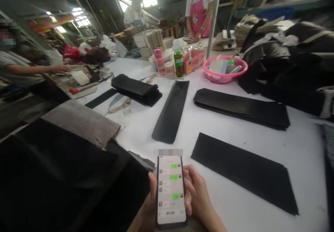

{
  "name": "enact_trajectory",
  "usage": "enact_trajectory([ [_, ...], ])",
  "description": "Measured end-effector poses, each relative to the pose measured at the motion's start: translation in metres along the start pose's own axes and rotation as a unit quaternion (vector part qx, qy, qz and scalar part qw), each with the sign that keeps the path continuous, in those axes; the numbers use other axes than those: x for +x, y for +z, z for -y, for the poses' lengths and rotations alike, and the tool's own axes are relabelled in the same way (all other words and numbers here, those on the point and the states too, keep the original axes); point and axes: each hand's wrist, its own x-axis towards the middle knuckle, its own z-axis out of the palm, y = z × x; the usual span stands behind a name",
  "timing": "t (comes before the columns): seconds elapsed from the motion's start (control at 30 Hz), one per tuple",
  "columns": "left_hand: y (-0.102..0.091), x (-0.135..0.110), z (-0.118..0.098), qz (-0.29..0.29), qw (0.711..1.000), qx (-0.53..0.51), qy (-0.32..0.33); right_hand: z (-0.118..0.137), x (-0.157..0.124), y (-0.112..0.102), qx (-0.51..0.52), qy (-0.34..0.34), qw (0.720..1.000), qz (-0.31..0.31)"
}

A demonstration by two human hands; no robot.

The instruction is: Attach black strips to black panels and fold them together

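A smartphone is held upright near the bottom middle, its lit screen showing a chat with green message bubbles. My left hand grips it along the left edge, with the thumb up the side. On the opposite edge the bent fingers of my right hand close around the phone; some of them are hidden behind it. Just beyond the phone, a single black strip lies lengthwise on the white table. A wider black piece rests flat to the right of my right hand.
Stacks of black pieces lie at the right and the back left. Farther back are a pink basin, a green-labelled bottle and a pink basket. Dark material is heaped at right. Several people stand around the table.
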Motion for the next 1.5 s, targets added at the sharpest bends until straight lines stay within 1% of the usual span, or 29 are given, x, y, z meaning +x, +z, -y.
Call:
enact_trajectory([
  [0.1, -0.008, -0.006, 0.007, -0.059, 0.998, -0.026, -0.011, 0.0, 0.0, -0.002, 0.014, 0.027, 0.999, 0.01],
  [0.17, -0.009, -0.007, 0.009, -0.082, 0.996, -0.039, -0.016, -0.001, 0.0, -0.002, 0.017, 0.036, 0.999, 0.01],
  [0.3, -0.008, -0.004, 0.011, -0.09, 0.994, -0.053, 0.014, -0.005, 0.0, -0.001, 0.006, 0.031, 0.999, -0.009],
  [0.37, -0.007, -0.003, 0.012, -0.091, 0.994, -0.054, 0.022, -0.004, -0.004, -0.003, -0.025, 0.003, 0.998, -0.056],
  [0.4, -0.006, -0.003, 0.012, -0.092, 0.994, -0.054, 0.024, -0.003, -0.007, -0.005, -0.05, -0.028, 0.994, -0.088],
  [0.43, -0.006, -0.003, 0.011, -0.093, 0.994, -0.058, 0.025, -0.002, -0.011, -0.008, -0.079, -0.078, 0.987, -0.116],
  [0.47, -0.006, -0.004, 0.011, -0.098, 0.993, -0.066, 0.025, 0.0, -0.015, -0.011, -0.11, -0.145, 0.974, -0.132],
  [0.5, -0.006, -0.005, 0.01, -0.107, 0.991, -0.076, 0.026, 0.002, -0.02, -0.014, -0.143, -0.219, 0.956, -0.135],
  [0.53, -0.006, -0.005, 0.01, -0.118, 0.989, -0.088, 0.027, 0.004, -0.025, -0.017, -0.175, -0.295, 0.931, -0.124],
  [0.57, -0.005, -0.006, 0.009, -0.131, 0.986, -0.101, 0.028, 0.006, -0.029, -0.019, -0.205, -0.362, 0.904, -0.1],
  [0.6, -0.004, -0.006, 0.008, -0.142, 0.983, -0.113, 0.028, 0.008, -0.032, -0.02, -0.233, -0.414, 0.877, -0.068],
  [0.63, -0.004, -0.007, 0.008, -0.152, 0.98, -0.123, 0.03, 0.01, -0.035, -0.02, -0.257, -0.446, 0.857, -0.035],
  [0.7, -0.002, -0.006, 0.007, -0.157, 0.978, -0.137, 0.034, 0.014, -0.038, -0.017, -0.285, -0.477, 0.831, 0.026],
  [0.73, -0.002, -0.006, 0.006, -0.157, 0.977, -0.142, 0.035, 0.015, -0.038, -0.015, -0.29, -0.481, 0.826, 0.048],
  [0.8, -0.001, -0.006, 0.006, -0.159, 0.975, -0.15, 0.04, 0.017, -0.037, -0.01, -0.292, -0.481, 0.824, 0.063],
  [0.93, -0.002, -0.006, 0.007, -0.163, 0.973, -0.155, 0.043, 0.017, -0.034, -0.006, -0.292, -0.483, 0.823, 0.067],
  [1.13, -0.005, -0.006, 0.006, -0.153, 0.971, -0.179, 0.041, 0.02, -0.031, -0.008, -0.307, -0.48, 0.818, 0.076],
  [1.33, -0.006, -0.006, 0.006, -0.159, 0.971, -0.168, 0.056, 0.019, -0.031, -0.009, -0.316, -0.476, 0.816, 0.089],
  [1.43, -0.006, -0.006, 0.005, -0.163, 0.973, -0.157, 0.054, 0.015, -0.032, -0.013, -0.299, -0.475, 0.825, 0.073],
  [1.5, -0.007, -0.006, 0.004, -0.17, 0.973, -0.146, 0.052, 0.012, -0.032, -0.016, -0.285, -0.456, 0.842, 0.049],
])
